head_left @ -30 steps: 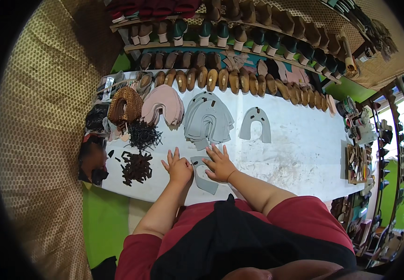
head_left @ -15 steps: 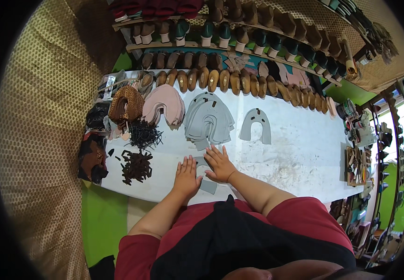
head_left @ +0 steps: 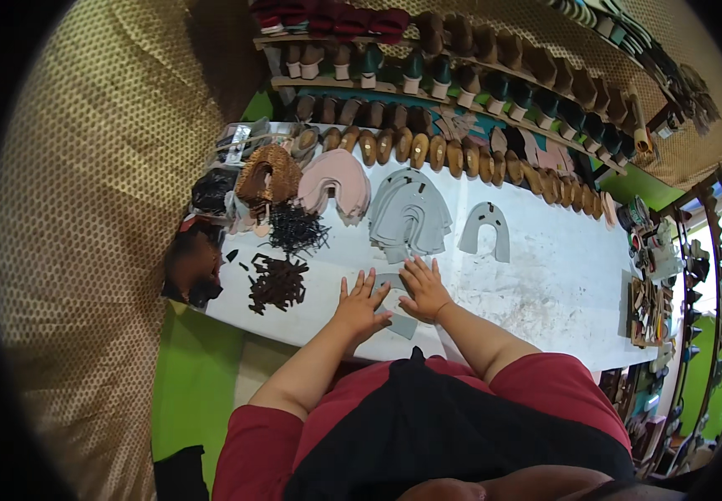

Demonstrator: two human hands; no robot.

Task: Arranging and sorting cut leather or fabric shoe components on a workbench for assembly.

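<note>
A U-shaped grey shoe-upper piece point(head_left: 401, 326) lies flat on the white table near its front edge, partly covered by both hands. My left hand point(head_left: 359, 309) rests over its left side, palm down with the fingers spread. On its right side lies my right hand point(head_left: 426, 292), flat and open, its fingertips pointing toward a stack of similar grey pieces point(head_left: 409, 209). To the right of that stack sits a single grey U-shaped piece point(head_left: 485, 225) with small dark strips on its curve. Neither hand grips anything.
Left of the grey stack are pink upper pieces point(head_left: 333, 179), brown patterned pieces point(head_left: 267, 177), a heap of black strips point(head_left: 296, 230) and a pile of dark brown strips point(head_left: 277, 285). Shoe lasts point(head_left: 419, 150) line the table's back. Shelves of heeled shoes point(head_left: 414, 71) rise behind; a tool box point(head_left: 646, 311) stands at right.
The whole view has shifted, so the table and its things appear farther right. My left hand's fingers have spread apart more; both hands remain over the grey piece.
</note>
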